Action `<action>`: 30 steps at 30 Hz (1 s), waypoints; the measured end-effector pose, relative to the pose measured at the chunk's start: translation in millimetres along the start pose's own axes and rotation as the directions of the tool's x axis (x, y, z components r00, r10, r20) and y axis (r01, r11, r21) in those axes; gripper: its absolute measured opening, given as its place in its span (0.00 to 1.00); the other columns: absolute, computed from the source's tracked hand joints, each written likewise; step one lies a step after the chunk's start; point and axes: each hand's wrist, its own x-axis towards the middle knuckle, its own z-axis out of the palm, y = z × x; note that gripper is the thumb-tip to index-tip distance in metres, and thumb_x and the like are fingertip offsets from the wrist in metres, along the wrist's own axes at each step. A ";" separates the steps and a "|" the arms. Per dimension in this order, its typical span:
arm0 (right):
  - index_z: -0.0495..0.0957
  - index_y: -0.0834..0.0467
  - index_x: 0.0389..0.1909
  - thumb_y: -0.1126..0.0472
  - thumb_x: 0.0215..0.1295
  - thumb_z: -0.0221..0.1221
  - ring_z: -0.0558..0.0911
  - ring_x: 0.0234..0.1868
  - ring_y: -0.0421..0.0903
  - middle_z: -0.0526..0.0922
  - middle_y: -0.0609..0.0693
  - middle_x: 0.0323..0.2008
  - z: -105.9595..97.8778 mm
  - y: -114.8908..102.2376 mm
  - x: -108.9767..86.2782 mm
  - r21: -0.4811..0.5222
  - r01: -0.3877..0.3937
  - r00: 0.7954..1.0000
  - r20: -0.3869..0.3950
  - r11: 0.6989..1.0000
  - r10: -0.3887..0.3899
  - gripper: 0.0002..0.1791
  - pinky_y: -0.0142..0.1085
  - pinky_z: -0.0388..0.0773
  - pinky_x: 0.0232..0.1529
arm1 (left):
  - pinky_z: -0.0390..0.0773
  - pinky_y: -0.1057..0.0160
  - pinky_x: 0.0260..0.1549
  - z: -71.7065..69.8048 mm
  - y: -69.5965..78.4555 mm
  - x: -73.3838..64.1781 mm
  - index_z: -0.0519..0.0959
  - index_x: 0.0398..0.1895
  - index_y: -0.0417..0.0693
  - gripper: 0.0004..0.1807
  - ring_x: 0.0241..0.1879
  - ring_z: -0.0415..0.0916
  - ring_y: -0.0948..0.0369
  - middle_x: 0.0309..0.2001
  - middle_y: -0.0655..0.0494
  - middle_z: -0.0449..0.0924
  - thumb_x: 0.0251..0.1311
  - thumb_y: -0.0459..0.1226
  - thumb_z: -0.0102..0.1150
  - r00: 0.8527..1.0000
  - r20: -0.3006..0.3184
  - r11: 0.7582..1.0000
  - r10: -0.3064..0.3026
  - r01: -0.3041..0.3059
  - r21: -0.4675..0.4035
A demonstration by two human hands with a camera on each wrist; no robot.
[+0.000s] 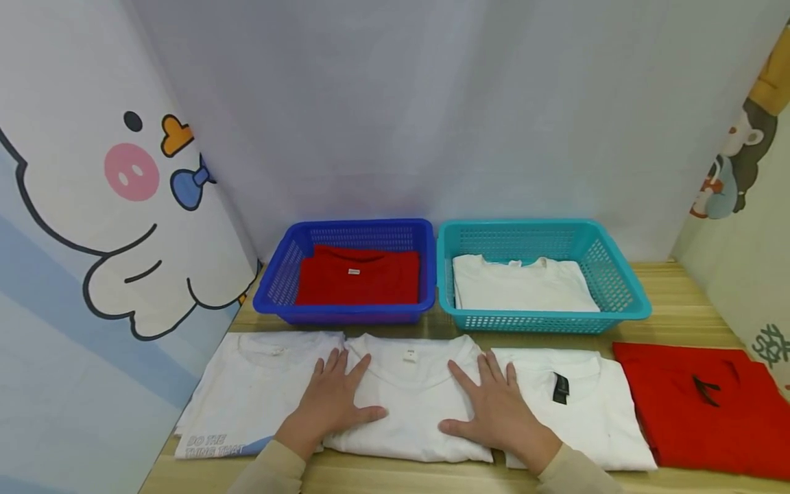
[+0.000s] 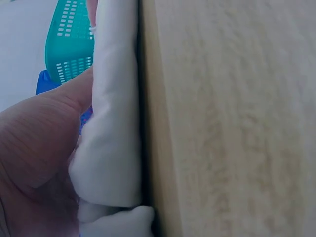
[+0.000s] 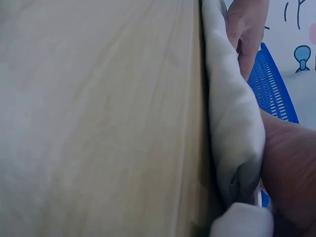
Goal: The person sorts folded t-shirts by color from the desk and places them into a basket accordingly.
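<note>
- Middle white shirt (image 1: 410, 415) is laid folded on the table (image 1: 395, 477), between left white shirt (image 1: 259, 387) and right white shirt (image 1: 592, 429).
- Left hand (image 1: 330, 401) spread, rested on its left side; right hand (image 1: 496, 412) spread, rested on its right; no pinch seen.
- Step, as judged: shirt being flattened or squared.
- Next move probably calls for both sides to be gripped evenly, fold kept flat.
- Behind: red shirt (image 1: 361, 285) held in blue basket (image 1: 345, 312), another white shirt (image 1: 524, 288) in teal basket (image 1: 537, 320).

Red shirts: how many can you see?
2: one red shirt inside the blue basket, another red shirt at the right end of the table. More could be hidden underneath.
</note>
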 end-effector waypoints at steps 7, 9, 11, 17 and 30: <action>0.62 0.50 0.72 0.25 0.45 0.62 0.58 0.68 0.66 0.63 0.70 0.65 -0.6 -4.4 1.9 0.036 0.031 0.998 -0.058 0.999 -0.029 0.55 0.59 0.53 0.66 | 0.53 0.42 0.66 0.8 0.7 2.3 0.64 0.70 0.43 0.54 0.69 0.52 0.38 0.68 0.32 0.58 0.45 0.66 0.64 0.998 -0.041 0.997 0.043 -0.046 -0.069; 0.63 0.51 0.71 0.28 0.45 0.64 0.61 0.66 0.67 0.65 0.69 0.64 -1.1 -6.3 1.7 0.062 0.030 0.997 -0.075 0.998 -0.025 0.54 0.58 0.59 0.64 | 0.57 0.42 0.65 0.5 2.3 1.4 0.63 0.70 0.41 0.54 0.68 0.53 0.38 0.68 0.31 0.58 0.45 0.64 0.67 0.998 -0.043 0.993 0.037 -0.042 -0.114; 0.64 0.52 0.70 0.30 0.44 0.67 0.62 0.64 0.67 0.66 0.69 0.63 -1.2 -7.8 1.3 0.097 0.018 0.996 -0.087 0.995 -0.010 0.54 0.58 0.63 0.61 | 0.61 0.41 0.62 -0.5 4.6 0.5 0.63 0.70 0.42 0.54 0.67 0.55 0.37 0.68 0.32 0.58 0.45 0.62 0.69 0.999 -0.046 0.988 0.027 -0.034 -0.153; 0.64 0.50 0.70 0.33 0.41 0.70 0.65 0.62 0.68 0.67 0.66 0.64 1.0 -11.0 1.7 0.172 -0.042 0.994 -0.088 0.984 0.058 0.54 0.59 0.67 0.57 | 0.67 0.39 0.57 -3.1 11.0 -3.3 0.64 0.70 0.47 0.51 0.62 0.60 0.37 0.69 0.37 0.59 0.43 0.57 0.73 0.995 -0.092 0.979 0.024 -0.042 -0.199; 0.68 0.52 0.66 0.60 0.47 0.74 0.66 0.63 0.69 0.58 0.70 0.67 -3.1 -15.7 0.4 0.526 -0.125 0.947 -0.191 0.841 0.260 0.42 0.60 0.69 0.56 | 0.78 0.46 0.46 0.4 8.5 -4.6 0.66 0.68 0.51 0.47 0.52 0.74 0.40 0.70 0.32 0.47 0.41 0.41 0.79 0.980 -0.151 0.921 -0.131 0.064 -0.383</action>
